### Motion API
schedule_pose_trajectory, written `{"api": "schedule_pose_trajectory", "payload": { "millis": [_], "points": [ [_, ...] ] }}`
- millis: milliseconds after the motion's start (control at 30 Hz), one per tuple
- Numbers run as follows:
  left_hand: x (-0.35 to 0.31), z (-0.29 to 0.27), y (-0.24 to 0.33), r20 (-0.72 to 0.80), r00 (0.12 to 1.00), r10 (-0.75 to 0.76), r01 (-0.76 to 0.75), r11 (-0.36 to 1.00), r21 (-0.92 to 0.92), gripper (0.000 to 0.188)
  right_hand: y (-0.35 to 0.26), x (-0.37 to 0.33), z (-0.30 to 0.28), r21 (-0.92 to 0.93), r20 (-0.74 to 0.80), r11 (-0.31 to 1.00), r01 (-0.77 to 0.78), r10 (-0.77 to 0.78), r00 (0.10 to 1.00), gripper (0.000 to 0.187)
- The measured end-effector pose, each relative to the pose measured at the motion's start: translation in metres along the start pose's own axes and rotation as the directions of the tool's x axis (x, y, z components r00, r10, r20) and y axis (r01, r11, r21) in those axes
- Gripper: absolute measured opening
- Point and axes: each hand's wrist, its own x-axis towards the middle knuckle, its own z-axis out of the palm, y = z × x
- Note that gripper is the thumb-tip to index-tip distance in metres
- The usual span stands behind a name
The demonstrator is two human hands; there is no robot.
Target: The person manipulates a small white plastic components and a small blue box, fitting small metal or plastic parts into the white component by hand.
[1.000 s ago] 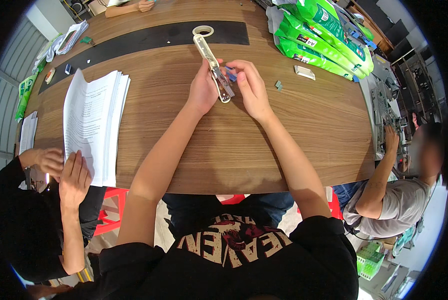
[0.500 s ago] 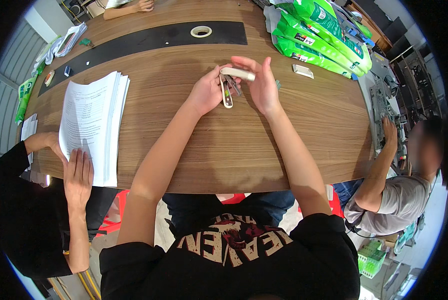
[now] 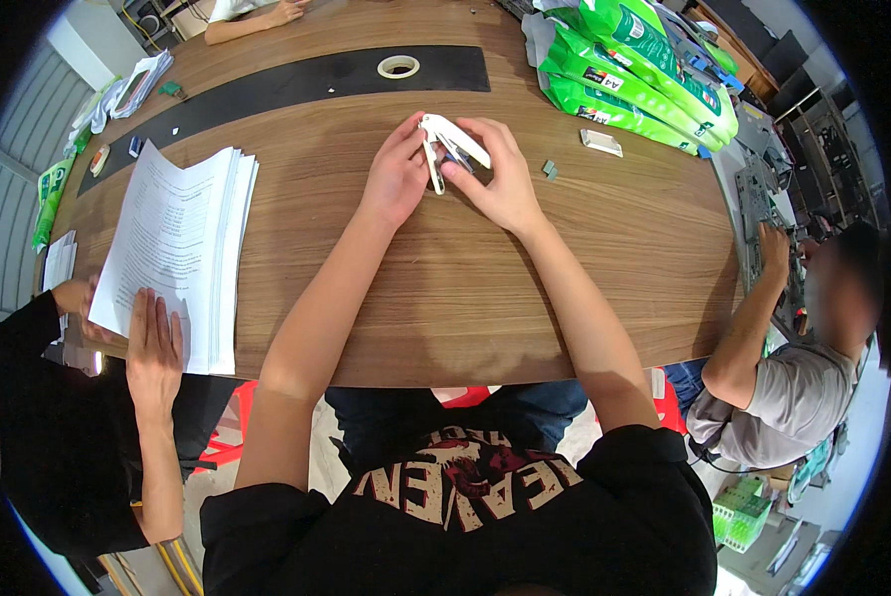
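Above the table's middle I hold a white stapler (image 3: pixel 455 139), its long arms swung apart into a V with the hinge at the top left. My left hand (image 3: pixel 396 182) grips the hinge end and the lower arm from the left. On the other side, my right hand (image 3: pixel 507 187) has its fingers behind the upper arm and its thumb on the dark metal part between the arms. Just right of that hand lies a small grey-green piece (image 3: pixel 550 170) on the wood, and farther right a small white box (image 3: pixel 602 142).
Green paper packs (image 3: pixel 629 84) are piled at the far right. A tape roll (image 3: pixel 399 67) rests on the black strip (image 3: pixel 296 84). To my left a person's hands (image 3: pixel 155 343) handle a paper stack (image 3: pixel 192 219). Another person (image 3: pixel 793 387) works at the right.
My right hand has gone from spread fingers to closing on the stapler, thumb pressed inward. The stapler has tilted and moved slightly left. The person at left has shifted the top sheets leftward.
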Motion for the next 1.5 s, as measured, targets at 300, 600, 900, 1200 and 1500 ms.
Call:
{"api": "schedule_pose_trajectory", "payload": {
  "millis": [300,600,900,1200,1500],
  "points": [
    [-0.002,-0.005,0.002,0.038,0.999,0.036,-0.031,0.991,-0.129,0.037,-0.005,-0.003,-0.001,0.182,0.178,0.964,-0.195,0.163,0.97,0.069],
    [-0.01,0.01,0.008,-0.125,0.991,0.057,-0.076,0.985,-0.154,0.04,0.002,-0.002,-0.003,0.672,0.499,0.457,-0.583,0.302,0.812,0.046],
    [-0.007,0.012,0.01,0.008,0.998,0.059,-0.057,0.993,-0.1,0.042,-0.008,-0.002,-0.005,0.525,0.563,0.584,-0.62,0.308,0.767,0.071],
    [-0.004,-0.005,0.002,-0.233,0.936,0.263,-0.178,0.927,0.33,0.028,0.007,0.005,-0.018,0.864,0.335,0.217,-0.454,0.425,0.841,0.036],
    [-0.009,0.006,-0.004,0.104,0.938,0.332,-0.311,0.669,0.675,0.023,0.018,0.002,-0.022,0.872,0.27,0.256,-0.417,0.461,0.845,0.034]
  ]
}}
